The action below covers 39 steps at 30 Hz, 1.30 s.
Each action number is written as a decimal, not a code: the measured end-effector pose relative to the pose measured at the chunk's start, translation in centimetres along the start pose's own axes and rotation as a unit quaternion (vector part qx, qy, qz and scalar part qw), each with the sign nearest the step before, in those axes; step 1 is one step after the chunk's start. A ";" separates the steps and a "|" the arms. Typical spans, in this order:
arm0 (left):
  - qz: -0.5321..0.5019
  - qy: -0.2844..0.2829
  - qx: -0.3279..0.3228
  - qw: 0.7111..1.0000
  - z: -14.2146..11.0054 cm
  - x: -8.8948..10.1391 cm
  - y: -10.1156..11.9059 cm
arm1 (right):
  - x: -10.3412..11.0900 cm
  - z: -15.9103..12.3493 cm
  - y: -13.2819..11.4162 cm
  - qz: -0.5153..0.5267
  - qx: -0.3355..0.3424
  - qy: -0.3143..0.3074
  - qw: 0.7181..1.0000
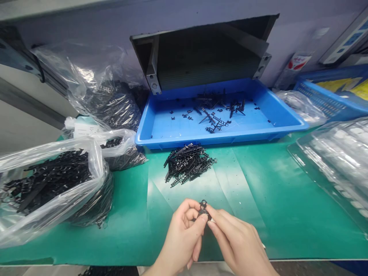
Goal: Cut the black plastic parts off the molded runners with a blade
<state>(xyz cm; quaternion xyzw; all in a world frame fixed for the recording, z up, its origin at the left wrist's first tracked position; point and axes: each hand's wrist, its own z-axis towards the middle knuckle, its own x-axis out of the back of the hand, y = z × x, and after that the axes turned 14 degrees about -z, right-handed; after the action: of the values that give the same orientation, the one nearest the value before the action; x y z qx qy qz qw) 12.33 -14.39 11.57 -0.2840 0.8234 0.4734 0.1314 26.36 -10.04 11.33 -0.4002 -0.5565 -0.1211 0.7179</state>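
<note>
Close to the front edge of the green table, my left hand and my right hand meet around a small black plastic part. A ring at its upper end stands out above my fingers. Both hands have closed fingertips on it, the left thumb across its front and the right thumb and forefinger at its side. The lower portion of the part is hidden by my fingers. Just beyond my hands lies a loose pile of similar black plastic strips with rows of holes.
Behind the pile, a blue tray holds scattered black pieces below a dark chute opening. Plastic bags of black parts crowd the left. Clear plastic trays are stacked at right, near a blue basket.
</note>
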 end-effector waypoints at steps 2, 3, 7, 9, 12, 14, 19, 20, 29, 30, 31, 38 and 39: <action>0.024 -0.002 0.002 1.000 -0.1 0.0 0.2 | -0.5 -0.2 0.2 0.003 0.000 0.011 1.000; 0.049 -0.010 0.000 0.999 -0.1 0.1 0.6 | -0.7 -0.3 0.3 0.004 0.000 0.015 1.000; 0.259 -0.007 -0.106 0.960 0.6 1.4 4.0 | -0.7 -0.3 0.8 -0.009 -0.011 0.055 0.998; 0.392 0.044 -0.197 0.898 1.9 2.7 6.1 | -0.5 -0.1 0.9 -0.008 -0.010 0.078 0.997; 0.550 0.080 -0.298 0.776 4.7 4.4 8.6 | -0.3 0.3 0.7 0.000 0.000 0.097 0.995; 0.584 0.070 -0.323 0.741 6.2 4.7 9.4 | -0.4 0.4 0.6 0.004 0.003 0.095 0.995; 0.588 0.068 -0.382 0.710 5.3 2.8 9.2 | -0.1 0.5 0.6 0.026 -0.014 0.080 0.996; 0.590 0.067 -0.402 0.697 4.6 2.5 9.0 | 0.0 0.5 0.6 0.034 -0.024 0.077 0.996; 0.653 0.068 -0.356 0.664 6.5 4.1 9.8 | 0.1 1.3 0.4 0.079 -0.045 0.056 0.994; 0.653 0.068 -0.360 0.663 6.6 4.1 9.9 | -0.1 1.2 0.4 0.083 -0.044 0.060 0.994; 0.648 0.069 -0.369 0.663 6.5 3.9 9.9 | -0.1 1.1 0.4 0.088 -0.045 0.065 0.993; 0.491 -0.026 -0.332 0.805 1.7 0.9 6.9 | 1.4 1.8 0.1 0.151 -0.092 0.072 0.982; 0.463 -0.038 -0.294 0.835 1.1 0.5 6.3 | 1.6 1.9 0.0 0.164 -0.092 0.073 0.980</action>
<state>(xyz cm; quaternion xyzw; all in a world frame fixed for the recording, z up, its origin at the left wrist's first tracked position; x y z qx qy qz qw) 8.10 -11.14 15.20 0.1238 0.6754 0.7089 -0.1615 25.57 -8.23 12.93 -0.5405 -0.4163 -0.0812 0.7266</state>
